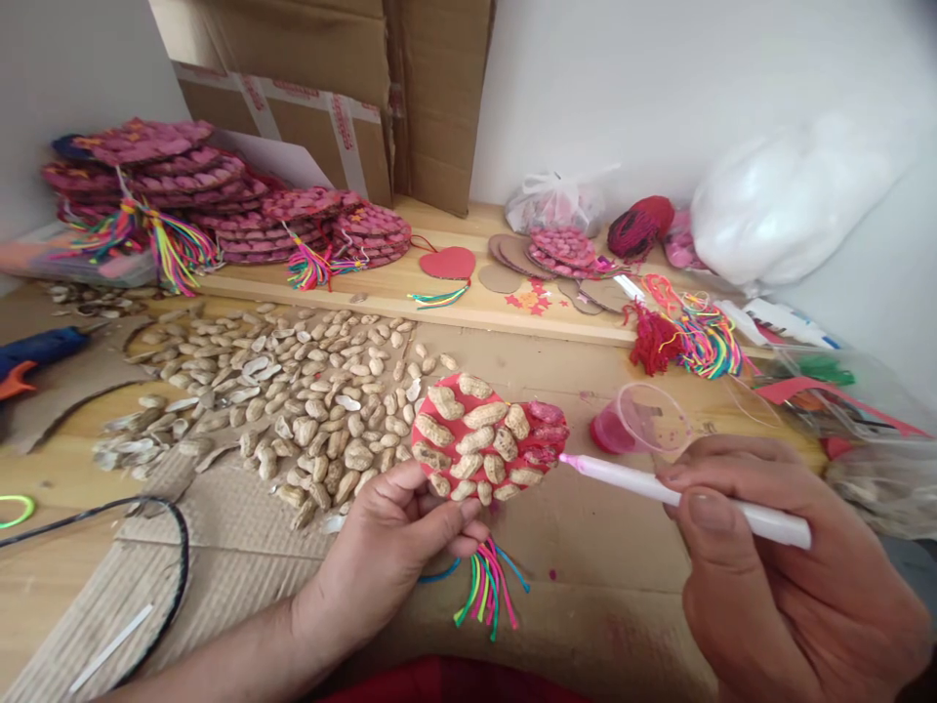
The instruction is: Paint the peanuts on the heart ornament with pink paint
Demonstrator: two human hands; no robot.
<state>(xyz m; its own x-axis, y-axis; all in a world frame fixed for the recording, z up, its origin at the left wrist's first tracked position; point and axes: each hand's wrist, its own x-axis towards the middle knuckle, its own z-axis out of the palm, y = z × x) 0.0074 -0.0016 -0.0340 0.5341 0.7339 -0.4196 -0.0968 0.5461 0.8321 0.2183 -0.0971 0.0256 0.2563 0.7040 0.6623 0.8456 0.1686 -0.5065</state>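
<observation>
My left hand [410, 532] pinches the lower edge of a red heart [468, 430] covered with peanut shells. Shells at the heart's right end are coloured pink; the others are plain tan. A tassel of bright cords [487, 586] hangs beneath it. Between the thumb and fingers of my right hand [768, 557] is a white pen-like brush [644, 483], its pink-stained tip at the heart's right edge. Whether the tip touches a shell is hard to tell. A clear plastic cup [651, 415] with pink liquid lies tilted or stands just behind the brush.
Loose peanuts [322, 410] spread over cardboard at the left, near a blue glue gun [44, 351] and black cable [183, 557]. Finished pink pieces [234, 195] are stacked on the back ledge. Coloured tassels [703, 337] and a plastic box [856, 391] lie at the right.
</observation>
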